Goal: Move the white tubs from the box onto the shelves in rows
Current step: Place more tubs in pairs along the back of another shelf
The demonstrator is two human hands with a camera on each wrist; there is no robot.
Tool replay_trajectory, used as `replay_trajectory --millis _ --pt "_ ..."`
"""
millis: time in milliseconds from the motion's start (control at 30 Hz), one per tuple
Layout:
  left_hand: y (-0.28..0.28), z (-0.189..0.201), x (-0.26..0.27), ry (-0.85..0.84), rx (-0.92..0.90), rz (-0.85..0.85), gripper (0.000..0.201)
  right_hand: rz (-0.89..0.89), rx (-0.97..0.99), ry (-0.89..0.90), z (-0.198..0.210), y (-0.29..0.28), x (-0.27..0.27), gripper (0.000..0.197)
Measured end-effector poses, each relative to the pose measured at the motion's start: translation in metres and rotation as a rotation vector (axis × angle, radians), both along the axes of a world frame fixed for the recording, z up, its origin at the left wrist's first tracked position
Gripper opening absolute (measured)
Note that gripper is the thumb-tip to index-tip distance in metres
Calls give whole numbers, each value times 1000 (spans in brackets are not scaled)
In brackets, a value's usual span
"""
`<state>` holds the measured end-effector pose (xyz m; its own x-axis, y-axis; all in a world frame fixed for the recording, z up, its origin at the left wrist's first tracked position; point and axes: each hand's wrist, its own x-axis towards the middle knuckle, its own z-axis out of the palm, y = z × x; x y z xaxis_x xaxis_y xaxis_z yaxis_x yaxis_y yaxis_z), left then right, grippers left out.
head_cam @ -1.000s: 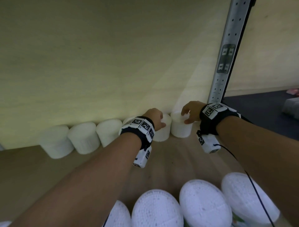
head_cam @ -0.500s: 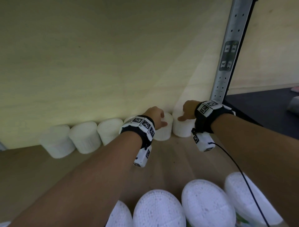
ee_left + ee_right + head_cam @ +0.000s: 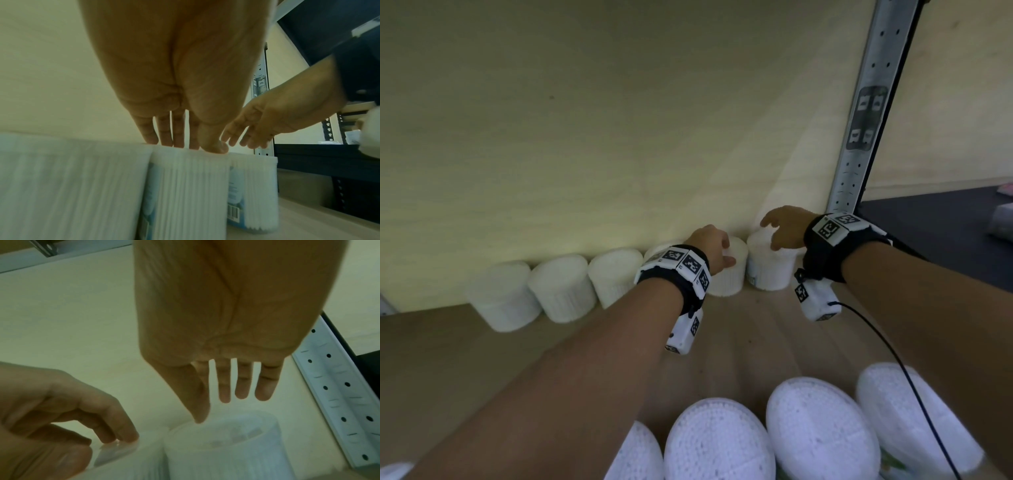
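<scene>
Left hand (image 3: 710, 248) fingertips resting on tub (image 3: 727, 270); right hand (image 3: 786, 228) spread, just above end tub (image 3: 768, 270)

My arms are bare to the wrist, and each wrist wears a black band (image 3: 825, 260) topped with white blocks printed with black square markers (image 3: 829, 229). Under each band hangs a small white camera pod (image 3: 684, 334), marked the same way. A thin black cable (image 3: 893, 363) trails from my right pod.
</scene>
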<state>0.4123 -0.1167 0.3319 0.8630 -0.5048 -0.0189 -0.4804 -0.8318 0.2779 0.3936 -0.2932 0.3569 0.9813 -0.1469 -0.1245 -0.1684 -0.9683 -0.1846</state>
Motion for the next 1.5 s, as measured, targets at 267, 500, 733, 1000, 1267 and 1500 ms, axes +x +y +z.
replay_trajectory --millis 267,500,733,1000,1267,1500 --pt "1 -2 0 -1 -1 -1 47 -61 -127 84 -8 4 4 57" --pt "1 -2 0 4 1 5 47 -44 -141 82 -9 3 5 58" --pt "-1 -2 -2 -11 14 1 47 74 -45 67 -5 -2 -2 49" --pt "-1 -5 -2 -8 -1 4 45 -58 -146 46 -9 -1 1 63" --pt "0 -6 -1 3 -4 -7 45 -73 -164 49 -15 1 3 60" --pt "0 -7 1 -2 -9 -6 44 38 -69 97 -11 -5 1 53"
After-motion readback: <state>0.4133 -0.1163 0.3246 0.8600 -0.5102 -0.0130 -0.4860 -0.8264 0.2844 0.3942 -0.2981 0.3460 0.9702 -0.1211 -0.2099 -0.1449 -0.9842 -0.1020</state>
